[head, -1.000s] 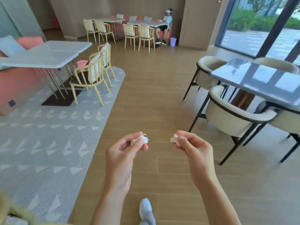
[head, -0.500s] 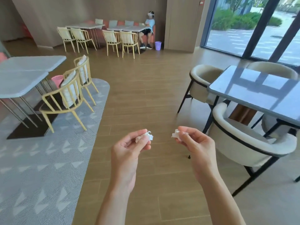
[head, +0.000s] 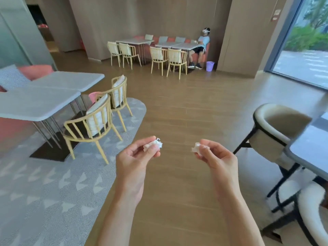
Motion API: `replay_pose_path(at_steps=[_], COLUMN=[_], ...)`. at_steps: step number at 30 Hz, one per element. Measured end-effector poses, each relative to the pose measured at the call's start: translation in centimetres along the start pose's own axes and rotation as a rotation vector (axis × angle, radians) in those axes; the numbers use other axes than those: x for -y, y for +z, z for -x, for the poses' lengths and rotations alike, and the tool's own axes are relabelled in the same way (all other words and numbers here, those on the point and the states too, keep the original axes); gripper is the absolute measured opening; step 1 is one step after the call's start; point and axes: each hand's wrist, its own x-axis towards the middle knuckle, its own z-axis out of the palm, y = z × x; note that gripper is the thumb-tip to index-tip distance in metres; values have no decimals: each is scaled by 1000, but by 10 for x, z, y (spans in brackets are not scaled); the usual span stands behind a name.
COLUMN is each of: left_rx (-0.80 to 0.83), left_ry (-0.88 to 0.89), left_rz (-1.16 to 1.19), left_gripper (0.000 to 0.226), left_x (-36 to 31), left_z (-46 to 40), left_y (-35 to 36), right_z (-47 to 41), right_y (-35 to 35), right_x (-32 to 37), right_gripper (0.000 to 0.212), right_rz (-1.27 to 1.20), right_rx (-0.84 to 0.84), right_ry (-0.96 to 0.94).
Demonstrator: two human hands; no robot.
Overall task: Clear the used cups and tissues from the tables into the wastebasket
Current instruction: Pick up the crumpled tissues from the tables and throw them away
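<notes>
Standing on the wood floor between the pale tables on the left and a dark one on the right, the person was mid-task: a purple wastebasket waited far ahead, while the left hand pinched one crumpled tissue and the right hand pinched another tissue, neither yet binned

You hold two crumpled white tissues above the wood floor — one tissue wad pinched in your left hand, the other wad in your right hand — well apart from the pink wastebasket and the purple wastebasket.
</notes>
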Motion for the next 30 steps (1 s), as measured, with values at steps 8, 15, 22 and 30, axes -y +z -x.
replay_pose_path(at_steps=[8, 15, 22, 30], left_rx=[-109, -116, 30, 80], left_ry=[-24, -60, -51, -70], left_rz=[32, 21, 18, -31], left_gripper=[19, 19, 21, 19], left_x=[40, 73, 61, 89], left_z=[-157, -351, -547, -729], left_y=[31, 70, 148, 217], right_z=[-167, -341, -522, -714], right_y=[72, 144, 207, 252], right_x=[-23, -48, -24, -37], right_gripper=[9, 9, 10, 10], right_rz=[82, 110, 98, 90], right_rx=[126, 101, 28, -16], right_ry=[39, 49, -19, -1])
